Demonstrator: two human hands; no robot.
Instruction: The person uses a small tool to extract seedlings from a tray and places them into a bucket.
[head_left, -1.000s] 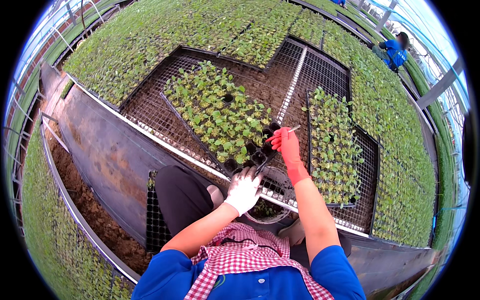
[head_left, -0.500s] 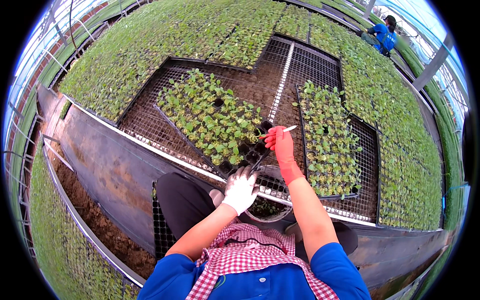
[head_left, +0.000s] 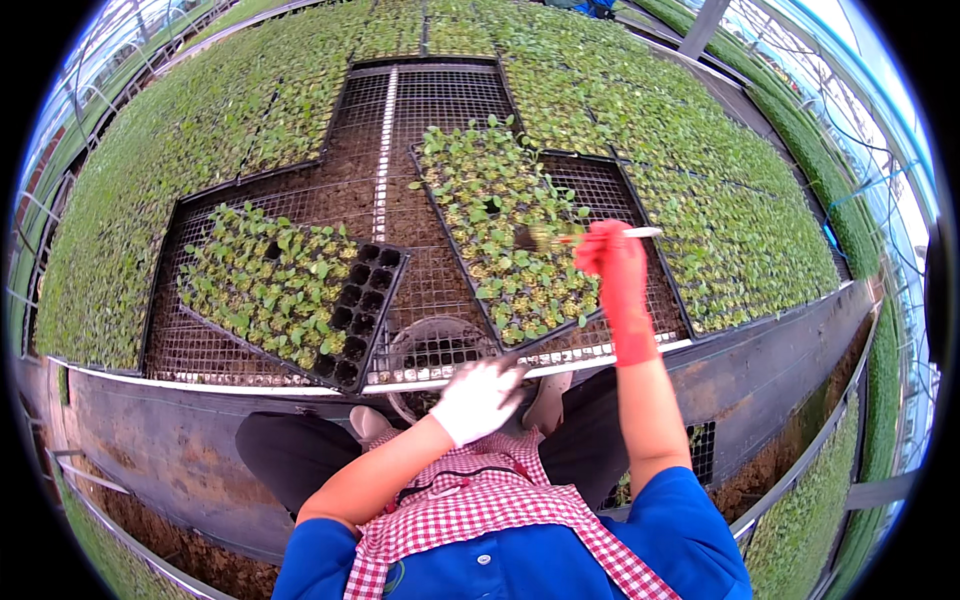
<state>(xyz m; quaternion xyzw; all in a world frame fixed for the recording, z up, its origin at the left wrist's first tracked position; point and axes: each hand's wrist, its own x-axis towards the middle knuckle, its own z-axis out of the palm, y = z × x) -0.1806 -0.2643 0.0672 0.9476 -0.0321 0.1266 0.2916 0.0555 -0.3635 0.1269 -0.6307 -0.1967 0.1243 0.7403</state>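
Observation:
My right hand [head_left: 617, 285], in a red rubber glove, is closed around a thin white-handled tool [head_left: 643, 232]. A blurred seedling with a dark soil plug [head_left: 532, 238] shows at its fingertips, above the right-hand seedling tray [head_left: 455, 245]. That tray lies tilted on the wire mesh and is thick with small green plants. To the left, another seedling tray [head_left: 365, 300] has several bare black cells along its right side. My left hand [head_left: 480, 402], in a white glove with dirty fingertips, is held by the bench's front edge, fingers stretched and smeared by motion, nothing visible in them.
Under the mesh, a round bucket [head_left: 432, 328] sits between my knees. Packed seedling trays [head_left: 690, 240] border the bare mesh [head_left: 365, 180] behind and on both sides. A white rail [head_left: 395, 387] runs along the bench front. Another person in blue [head_left: 590, 8] is at the top edge.
My view has swung right. The left hand has come off the left tray's corner. My right hand has gone from that tray's bare cells to over the right tray.

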